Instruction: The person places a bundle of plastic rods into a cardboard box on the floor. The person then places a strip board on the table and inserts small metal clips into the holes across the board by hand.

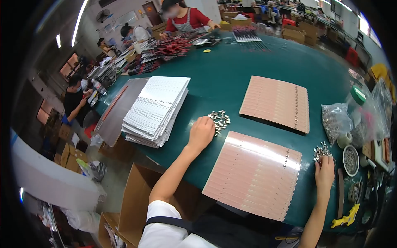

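Note:
My left hand point(202, 133) is at the left edge of a loose pile of small metal parts point(220, 120), its fingers curled down on them. At the right, my right hand point(324, 170) reaches into a second pile of metal parts point(321, 150). Whatever either hand's fingertips hold is too small to make out. Between my arms lies a pinkish board point(254, 175) with scalloped edges and a few metal parts near its right side. Beyond it is a similar board point(273, 101) with a row of metal parts along its right side.
A stack of white sheets point(159, 107) stands at the left. Along the right are a bag of parts point(336, 122), a round bowl point(350, 160) and a yellow tool point(346, 217). Across the green table point(223, 66), a person point(186, 20) works beside red and black wires point(167, 47).

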